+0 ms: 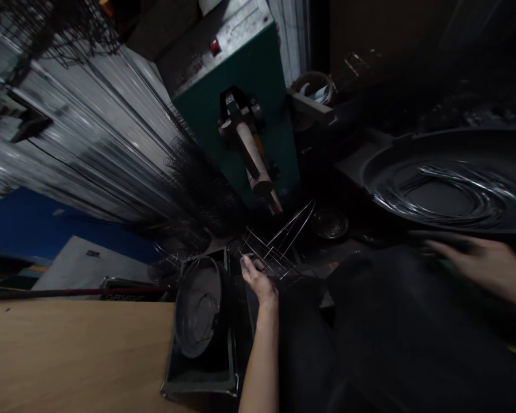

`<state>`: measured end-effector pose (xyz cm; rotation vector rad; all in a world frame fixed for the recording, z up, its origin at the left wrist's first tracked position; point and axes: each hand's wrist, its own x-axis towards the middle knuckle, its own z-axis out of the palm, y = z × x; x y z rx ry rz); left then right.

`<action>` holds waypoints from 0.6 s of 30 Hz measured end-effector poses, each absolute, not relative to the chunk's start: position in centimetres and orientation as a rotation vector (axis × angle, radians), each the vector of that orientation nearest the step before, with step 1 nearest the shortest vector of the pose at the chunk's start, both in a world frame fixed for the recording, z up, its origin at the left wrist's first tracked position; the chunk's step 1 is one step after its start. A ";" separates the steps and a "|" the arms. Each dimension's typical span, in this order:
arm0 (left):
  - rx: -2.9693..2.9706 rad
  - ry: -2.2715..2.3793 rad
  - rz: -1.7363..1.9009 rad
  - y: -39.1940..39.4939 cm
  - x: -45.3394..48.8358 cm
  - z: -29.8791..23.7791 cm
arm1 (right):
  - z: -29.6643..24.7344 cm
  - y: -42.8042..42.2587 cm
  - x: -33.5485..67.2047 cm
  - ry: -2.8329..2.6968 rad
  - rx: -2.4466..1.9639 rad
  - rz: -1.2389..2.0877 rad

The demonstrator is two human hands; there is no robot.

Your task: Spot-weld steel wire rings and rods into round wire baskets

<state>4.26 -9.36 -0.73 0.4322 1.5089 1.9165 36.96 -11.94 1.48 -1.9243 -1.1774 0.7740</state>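
Observation:
My left hand (258, 278) is closed on a small wire rack (279, 246), a frame of thin metal rods with a bent loop at its upper right. The rack sits below the copper-coloured electrode tip (275, 203) of a green machine (258, 155), with a visible gap between them. Over at the right, my right hand (490, 267) is beside the near rim of a big dark round pan (372, 166). Thin wire rings (477, 192) lie coiled inside that pan. Motion blur and shadow obscure the right fingers, so their grip is unclear.
Left of my forearm, a round dark basin (198, 310) rests on a framed crate (198, 387). A light wooden board (77, 355) fills the lower left. Behind stand a corrugated metal sheet (98, 115) and wire bundles (64, 28). A small dish (330, 223) sits under the machine.

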 end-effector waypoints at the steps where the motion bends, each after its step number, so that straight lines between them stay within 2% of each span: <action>1: 0.433 1.512 1.921 -9.4 4.1 -0.7 | 1.9 -10.7 34.9 -1.088 -1.903 0.957; 4: 0.438 1.498 1.899 -9.5 3.8 -0.7 | 3.7 -7.7 28.4 -0.977 -1.674 1.265; 8: 0.383 1.485 1.897 -9.5 3.1 -0.7 | 5.0 -5.2 22.2 -0.863 -1.466 1.397; 13: 0.319 1.576 1.882 -9.2 1.8 -1.8 | 4.4 -4.2 19.8 -0.793 -1.237 1.493; 18: 0.314 1.677 1.833 -8.8 0.5 -2.7 | 4.5 -4.2 19.4 -0.763 -1.220 1.586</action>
